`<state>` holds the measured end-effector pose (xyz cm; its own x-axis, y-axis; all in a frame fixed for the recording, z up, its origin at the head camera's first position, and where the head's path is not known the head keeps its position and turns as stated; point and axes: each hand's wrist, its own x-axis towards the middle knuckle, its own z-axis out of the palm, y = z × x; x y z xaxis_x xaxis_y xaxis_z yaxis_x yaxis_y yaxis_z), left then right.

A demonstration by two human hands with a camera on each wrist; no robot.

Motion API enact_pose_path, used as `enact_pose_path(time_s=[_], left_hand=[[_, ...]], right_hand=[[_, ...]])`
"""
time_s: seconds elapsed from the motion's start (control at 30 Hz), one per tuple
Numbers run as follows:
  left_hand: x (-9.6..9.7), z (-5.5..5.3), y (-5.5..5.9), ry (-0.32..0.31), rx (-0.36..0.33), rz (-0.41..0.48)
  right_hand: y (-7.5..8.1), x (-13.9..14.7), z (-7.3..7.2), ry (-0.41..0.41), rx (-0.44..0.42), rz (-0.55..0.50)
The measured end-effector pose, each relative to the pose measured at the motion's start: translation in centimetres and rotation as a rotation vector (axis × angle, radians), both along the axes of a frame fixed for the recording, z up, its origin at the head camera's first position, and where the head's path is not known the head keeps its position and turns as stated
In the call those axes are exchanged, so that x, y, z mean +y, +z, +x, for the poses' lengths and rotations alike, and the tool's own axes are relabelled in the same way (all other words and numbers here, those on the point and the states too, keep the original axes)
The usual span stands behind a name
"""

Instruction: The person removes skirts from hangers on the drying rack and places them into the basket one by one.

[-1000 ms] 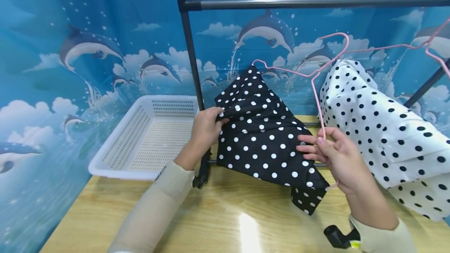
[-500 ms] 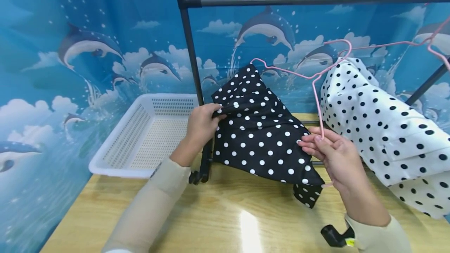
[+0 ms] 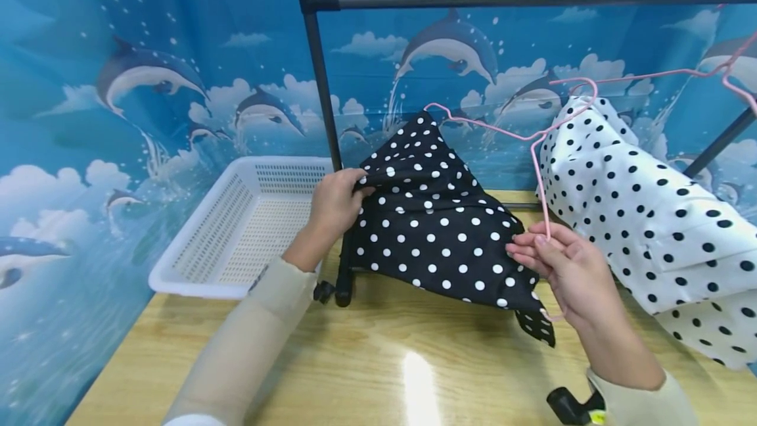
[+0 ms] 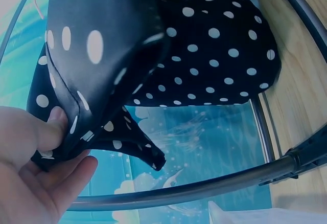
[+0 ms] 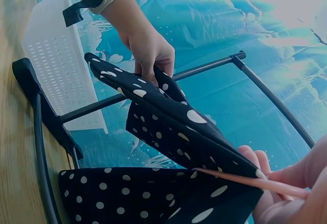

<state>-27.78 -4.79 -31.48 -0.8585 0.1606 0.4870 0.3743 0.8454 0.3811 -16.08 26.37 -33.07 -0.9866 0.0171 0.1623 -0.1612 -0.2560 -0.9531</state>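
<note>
The left hand has moved a bit left, its fingers pinching the edge of the black dotted cloth, so the cloth seems stretched a little wider. The right hand has its fingers on the pink hanger, gripping it, and the hook has dipped. The cloth hangs over the bench, bunched on the hanger.

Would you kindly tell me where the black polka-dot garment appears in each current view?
Head: the black polka-dot garment is just right of centre.
Left wrist: the garment spreads large across the upper half.
Right wrist: the garment runs from the middle to the bottom edge.
Shared landmark: the left hand, pinching the garment just left of centre, at lower left and at upper middle respectively.
</note>
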Motion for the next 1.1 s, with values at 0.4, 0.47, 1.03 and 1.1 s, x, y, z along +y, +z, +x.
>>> enact_pose_path(time_s=[0.4, 0.47, 1.03, 1.1], left_hand=[[-0.4, -1.1, 0.0, -0.012, -0.123, -0.016], [-0.5, -1.2, 0.0, -0.018, -0.137, -0.011], [-0.5, 0.5, 0.1, -0.055, -0.143, -0.035], [-0.5, 0.8, 0.1, -0.063, -0.139, -0.045]], right_hand=[[-0.6, 1.0, 0.1, 0.048, 0.035, -0.07], [-0.7, 1.2, 0.1, 0.049, 0.035, -0.071], [-0.8, 2.3, -0.7, 0.068, -0.029, -0.181], [-0.8, 2.4, -0.8, 0.066, -0.045, -0.193]])
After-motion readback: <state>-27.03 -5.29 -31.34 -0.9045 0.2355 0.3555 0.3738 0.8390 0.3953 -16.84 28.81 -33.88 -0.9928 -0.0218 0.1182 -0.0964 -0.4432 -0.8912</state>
